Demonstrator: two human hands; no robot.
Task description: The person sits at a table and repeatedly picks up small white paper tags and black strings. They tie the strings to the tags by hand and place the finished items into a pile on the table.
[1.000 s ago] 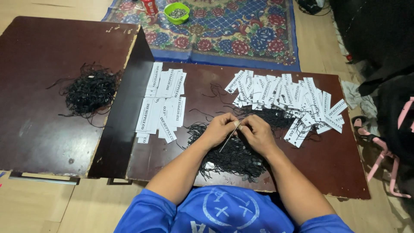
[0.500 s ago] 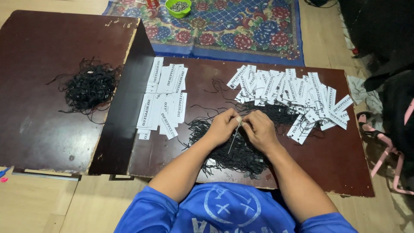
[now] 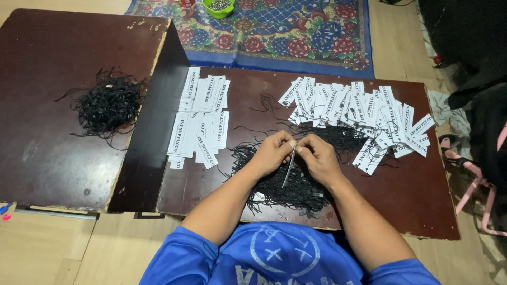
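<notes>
- Two dark brown tables are seen from above: a low table (image 3: 401, 206) in front of the person and a side table (image 3: 47, 63) set to the left, with a flowered rug (image 3: 296, 31) on the floor behind them
- A white paper tag (image 3: 289, 166) is held on edge between both hands, so it looks like a thin pale strip
- The left hand (image 3: 272, 153) is pinched shut on the top of the tag, fingers pressed together
- The right hand (image 3: 319, 158) is pinched shut just beside it; a black string may be held there too, but it is too small to tell
- The hands are kept right above a pile of black strings (image 3: 285, 184) near the front edge of the low table
- A big spread of tags (image 3: 359, 113) is laid out to the right, and black strings seem to be mixed in with them, so these look done
- A neat stack of plain tags (image 3: 203, 124) is laid to the left, and no strings are seen on them, so these look left to do
- A second heap of black strings (image 3: 108, 103) is left on the side table, well apart from the hands
- By the look of the piles, the work is judged to be past halfway, with plenty of strings left
- A small green bowl (image 3: 218, 6) is seen on the rug, far from the hands
</notes>
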